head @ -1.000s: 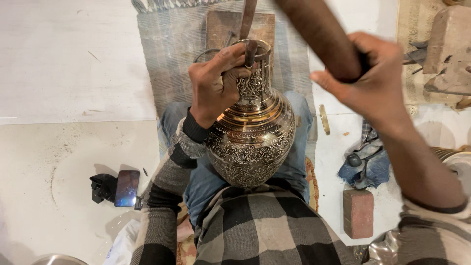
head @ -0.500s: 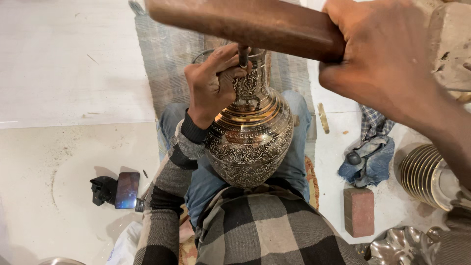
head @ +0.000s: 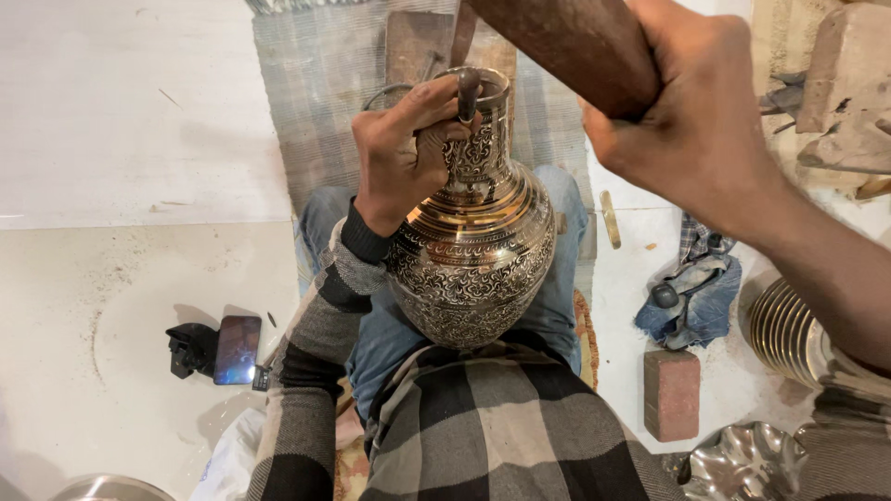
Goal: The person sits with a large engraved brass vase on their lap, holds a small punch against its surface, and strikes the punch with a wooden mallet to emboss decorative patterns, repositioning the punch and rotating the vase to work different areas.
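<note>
While one engraved brass vase point(head: 471, 255) rested upright in the person's lap, the left hand point(head: 406, 148) was curled around its neck, pinching one dark punch point(head: 468, 93) at the rim. Higher up, the right hand point(head: 691, 121) was clenched around one thick wooden handle point(head: 566, 46). Farther off lay one phone point(head: 238, 349), one red brick point(head: 671, 393) and one blue cloth point(head: 696, 297).

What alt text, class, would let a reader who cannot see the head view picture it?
A seated person's left hand holds a small metal punch against the neck of an engraved brass vase resting in their lap, while the right hand raises a thick wooden mallet. A phone, brick and blue cloth lie on the floor.
</note>
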A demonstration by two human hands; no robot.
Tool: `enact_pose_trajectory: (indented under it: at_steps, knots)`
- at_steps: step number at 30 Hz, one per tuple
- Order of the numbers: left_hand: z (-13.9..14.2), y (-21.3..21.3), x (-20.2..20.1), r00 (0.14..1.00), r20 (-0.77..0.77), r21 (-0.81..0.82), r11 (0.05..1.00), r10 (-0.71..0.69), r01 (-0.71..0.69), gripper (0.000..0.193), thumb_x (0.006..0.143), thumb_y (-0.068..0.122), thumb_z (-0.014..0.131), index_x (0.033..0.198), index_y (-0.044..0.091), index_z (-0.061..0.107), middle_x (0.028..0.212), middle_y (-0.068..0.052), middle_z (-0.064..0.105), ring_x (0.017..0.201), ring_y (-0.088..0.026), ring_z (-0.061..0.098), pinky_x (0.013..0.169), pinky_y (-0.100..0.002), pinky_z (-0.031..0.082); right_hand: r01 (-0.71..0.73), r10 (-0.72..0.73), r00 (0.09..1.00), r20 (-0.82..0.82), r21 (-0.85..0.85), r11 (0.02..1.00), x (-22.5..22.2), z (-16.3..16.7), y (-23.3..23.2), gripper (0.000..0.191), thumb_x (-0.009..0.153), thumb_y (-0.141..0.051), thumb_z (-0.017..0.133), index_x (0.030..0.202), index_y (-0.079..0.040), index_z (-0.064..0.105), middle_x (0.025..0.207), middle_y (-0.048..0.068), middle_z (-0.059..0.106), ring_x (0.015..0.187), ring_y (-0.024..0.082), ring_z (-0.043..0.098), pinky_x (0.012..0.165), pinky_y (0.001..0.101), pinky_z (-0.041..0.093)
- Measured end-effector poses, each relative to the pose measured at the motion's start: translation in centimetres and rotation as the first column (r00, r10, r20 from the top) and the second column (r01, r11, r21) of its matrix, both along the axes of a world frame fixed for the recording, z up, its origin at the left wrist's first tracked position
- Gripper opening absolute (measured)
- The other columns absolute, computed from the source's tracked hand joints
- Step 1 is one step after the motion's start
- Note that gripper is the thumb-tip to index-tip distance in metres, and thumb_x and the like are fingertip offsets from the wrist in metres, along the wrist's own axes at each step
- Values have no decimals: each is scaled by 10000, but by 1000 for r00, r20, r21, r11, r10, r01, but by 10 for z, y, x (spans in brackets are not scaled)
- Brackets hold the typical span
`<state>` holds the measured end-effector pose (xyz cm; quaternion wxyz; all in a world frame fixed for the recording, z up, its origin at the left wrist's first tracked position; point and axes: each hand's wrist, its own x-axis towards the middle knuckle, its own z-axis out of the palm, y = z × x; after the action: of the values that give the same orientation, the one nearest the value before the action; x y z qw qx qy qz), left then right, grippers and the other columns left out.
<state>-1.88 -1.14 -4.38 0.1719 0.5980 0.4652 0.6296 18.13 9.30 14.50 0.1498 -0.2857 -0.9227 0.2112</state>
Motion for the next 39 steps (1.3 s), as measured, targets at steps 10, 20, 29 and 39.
enact_pose_trajectory:
  at_steps: [10,20,29,39]
  knots:
    - [-5,-1,-2,999,-38,22,1000,13,-12,438,943,-198,592,1338,-12,604,1186,-167,749,1036,-257,791,883,-313,703,-37,-31,964,263,249,968,10,-8,2,214,737,-68,763,888,-14,622,679,189,619,598,366,616,576,471,467]
    - [-15,5,-8,998,-70,25,1000,1,1,395,971,-173,597,1311,22,644,1162,-174,761,969,-225,807,806,-290,706,3,-17,994,108,124,992,21,-9,1,208,831,-97,749,904,-3,578,682,175,583,610,339,600,621,452,460]
    - [-4,0,-14,994,-105,-15,1000,-3,1,579,838,-239,503,1334,29,634,1194,-186,753,970,-231,809,838,-292,703,22,-48,990,131,193,981,23,-4,-4,229,723,-33,745,868,9,572,639,156,554,533,302,527,527,418,390]
    - [-5,1,-14,992,-121,-21,999,-31,29,640,786,-228,495,1351,36,636,1174,-185,758,962,-235,811,859,-300,691,97,-106,992,-72,-117,988,32,-22,-6,203,892,-55,747,896,0,552,683,127,523,547,245,516,538,363,399]
